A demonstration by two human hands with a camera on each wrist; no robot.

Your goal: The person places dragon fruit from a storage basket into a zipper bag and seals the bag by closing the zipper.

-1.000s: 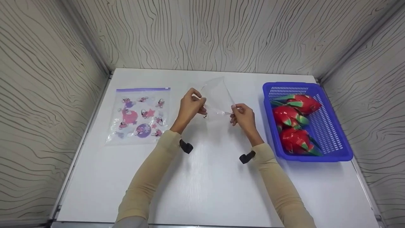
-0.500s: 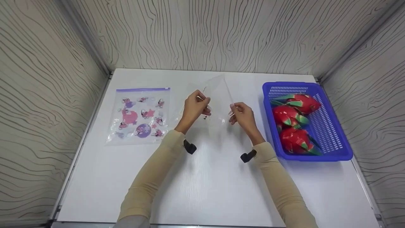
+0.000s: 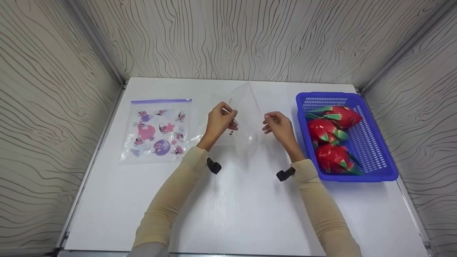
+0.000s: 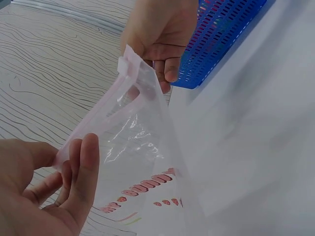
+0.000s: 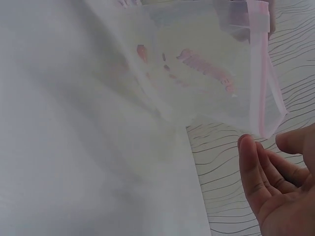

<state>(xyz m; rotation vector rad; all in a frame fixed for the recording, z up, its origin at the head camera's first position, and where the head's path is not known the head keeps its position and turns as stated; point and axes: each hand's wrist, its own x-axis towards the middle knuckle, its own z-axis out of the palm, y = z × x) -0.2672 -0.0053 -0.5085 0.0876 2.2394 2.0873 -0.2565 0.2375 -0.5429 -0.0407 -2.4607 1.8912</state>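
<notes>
Over the middle of the table, a clear zip bag [image 3: 246, 125] with a pink zip strip [image 4: 91, 115] and red printed lettering [image 4: 147, 184] hangs with its mouth parted. My left hand [image 3: 221, 121] pinches the bag at the zip edge between thumb and fingers. To the bag's right, my right hand [image 3: 280, 128] has its fingers loosely bent and holds nothing. In the right wrist view, the right hand's fingertips [image 5: 246, 142] lie just short of the bag's zip corner. A white slider [image 4: 123, 65] sits on the strip's end nearer the right hand.
A printed zip bag [image 3: 146, 132] with a purple strip lies flat at the left of the white table [image 3: 228, 214]. At the right stands a blue basket [image 3: 303, 142] holding three red dragon fruits [image 3: 332, 157] with green tips. Patterned panels [image 3: 228, 39] enclose the table.
My right hand has let go of the bag's edge and moved a little right. The left hand shifted slightly right, still pinching the bag, whose mouth has parted.
</notes>
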